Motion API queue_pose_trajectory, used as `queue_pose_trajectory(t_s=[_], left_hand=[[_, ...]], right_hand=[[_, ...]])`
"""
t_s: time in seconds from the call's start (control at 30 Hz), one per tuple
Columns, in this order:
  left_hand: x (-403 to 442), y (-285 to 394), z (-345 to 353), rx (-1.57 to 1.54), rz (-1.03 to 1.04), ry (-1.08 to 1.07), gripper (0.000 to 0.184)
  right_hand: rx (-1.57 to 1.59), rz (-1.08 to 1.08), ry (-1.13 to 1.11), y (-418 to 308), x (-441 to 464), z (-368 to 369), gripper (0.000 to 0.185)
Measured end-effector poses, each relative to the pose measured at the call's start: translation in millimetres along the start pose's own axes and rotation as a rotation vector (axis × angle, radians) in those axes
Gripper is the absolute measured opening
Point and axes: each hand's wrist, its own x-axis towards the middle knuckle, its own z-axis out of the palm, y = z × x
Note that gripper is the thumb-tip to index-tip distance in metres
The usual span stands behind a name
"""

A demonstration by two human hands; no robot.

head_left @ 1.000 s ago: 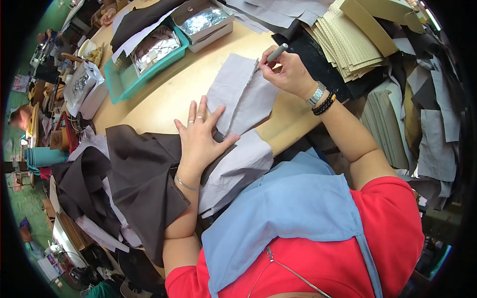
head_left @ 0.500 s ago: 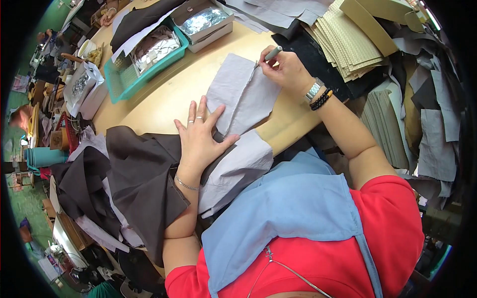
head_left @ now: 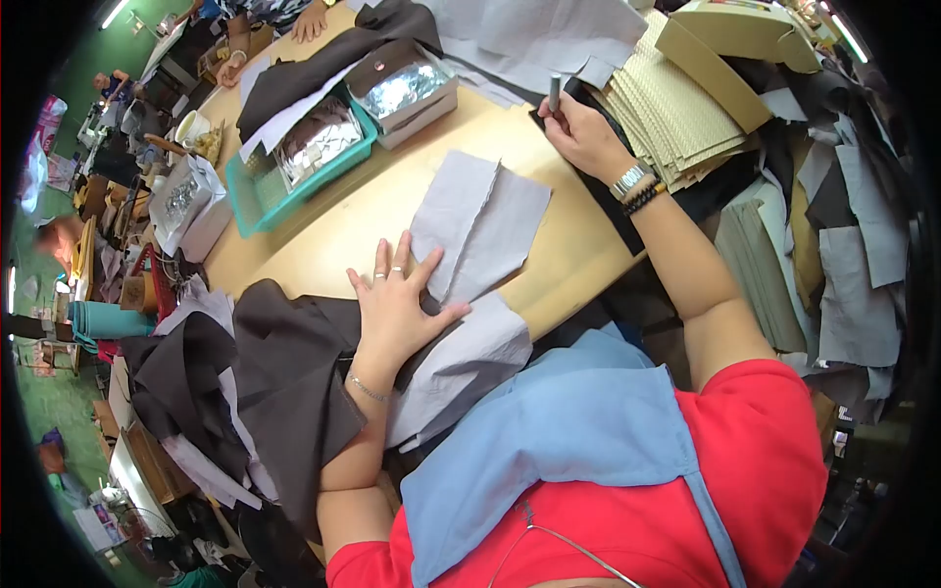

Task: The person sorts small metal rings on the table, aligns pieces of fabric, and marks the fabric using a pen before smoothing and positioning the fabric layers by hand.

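My left hand (head_left: pixel 394 304) lies flat with fingers spread, its fingertips on the lower left edge of a light grey fabric piece (head_left: pixel 500 230). A seam or folded edge runs up the middle of that piece. My right hand (head_left: pixel 580 132) grips a grey pen (head_left: pixel 555 93) held upright, beyond the top right of the piece and apart from it. Dark fabric (head_left: pixel 294 367) lies under and left of my left wrist. More light grey fabric (head_left: pixel 466 367) hangs over the table edge near my apron.
A teal basket (head_left: pixel 257 196) of small white pieces and a box (head_left: pixel 421 118) with a shiny packet stand at the back of the table (head_left: pixel 363 206). Stacked textured sheets (head_left: pixel 667 108) lie at right. Another person's hands (head_left: pixel 310 22) show at the far edge.
My right hand has lifted the pen away from the fabric's top edge, up and right. The view has tilted, so the table sits lower. My left hand stays on the fabric.
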Motion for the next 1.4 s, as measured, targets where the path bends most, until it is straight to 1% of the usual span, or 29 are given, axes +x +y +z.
queue_pose_trajectory(t_s=[0.03,0.1,0.13,0.17,0.2,0.23,0.27,0.3,0.33,0.37,0.4,0.43,0.5,0.6,0.7,0.73,0.83,0.93,1.03,1.07,1.2,1.3,1.4], left_hand=[[2,1,-4,0.023,-0.005,-0.026,0.074],[4,4,-13,0.071,-0.029,-0.078,0.071],[8,8,-25,0.065,-0.034,-0.123,0.060],[15,6,-27,0.007,-0.015,-0.132,0.056],[23,4,-28,-0.050,0.007,-0.144,0.052],[33,3,-30,-0.108,0.034,-0.157,0.048],[44,6,-34,-0.207,0.078,-0.129,0.038],[59,3,-27,-0.342,0.136,-0.087,0.039],[75,-3,-11,-0.476,0.196,-0.045,0.039],[86,-8,4,-0.607,0.255,-0.004,0.040],[93,-8,12,-0.598,0.254,-0.005,0.042],[101,-7,21,-0.587,0.258,-0.008,0.044],[109,-9,30,-0.530,0.280,0.008,0.047],[100,-20,38,-0.414,0.284,0.040,0.049],[93,-28,34,-0.358,0.271,0.016,0.049],[93,-27,33,-0.353,0.268,0.008,0.049],[95,-26,35,-0.329,0.300,0.015,0.047],[91,-24,33,-0.330,0.295,0.014,0.045],[91,-22,33,-0.288,0.310,0.014,0.046],[91,-23,33,-0.274,0.316,0.016,0.047],[92,-23,33,-0.236,0.331,0.015,0.048],[92,-23,33,-0.216,0.334,0.017,0.048],[93,-24,36,-0.226,0.330,0.015,0.048]], right_hand=[[-0.109,0.030,-0.050,2,-1,-9,0.014],[-0.288,-0.088,-0.088,37,-12,-12,0.014],[-0.392,-0.060,-0.145,52,-22,-15,0.014],[-0.495,-0.028,-0.200,59,-31,-16,0.013],[-0.521,0.098,-0.243,50,-38,-20,0.014],[-0.497,-0.019,-0.145,42,-42,-21,0.015],[-0.474,-0.136,-0.047,32,-43,-18,0.017],[-0.448,-0.251,0.054,22,-45,-13,0.018],[-0.295,-0.299,0.016,13,-48,-4,0.023],[-0.180,-0.330,-0.052,3,-53,8,0.018],[-0.106,-0.269,-0.191,-13,-56,16,0.015],[-0.035,-0.417,-0.170,-19,-58,29,0.014],[0.040,-0.452,-0.223,-23,-59,44,0.014],[0.000,-0.418,-0.272,-13,-54,51,0.014],[-0.011,-0.432,-0.227,-13,-51,54,0.018],[-0.022,-0.456,-0.226,-10,-50,57,0.023],[-0.090,-0.514,-0.220,-20,-49,52,0.031],[-0.101,-0.520,-0.226,-20,-49,55,0.037],[-0.100,-0.515,-0.252,-15,-50,57,0.038],[-0.092,-0.518,-0.244,-16,-50,55,0.034],[-0.069,-0.557,-0.207,-14,-52,56,0.032],[-0.060,-0.547,-0.202,-12,-53,58,0.032],[-0.069,-0.577,-0.198,-11,-52,59,0.036]])
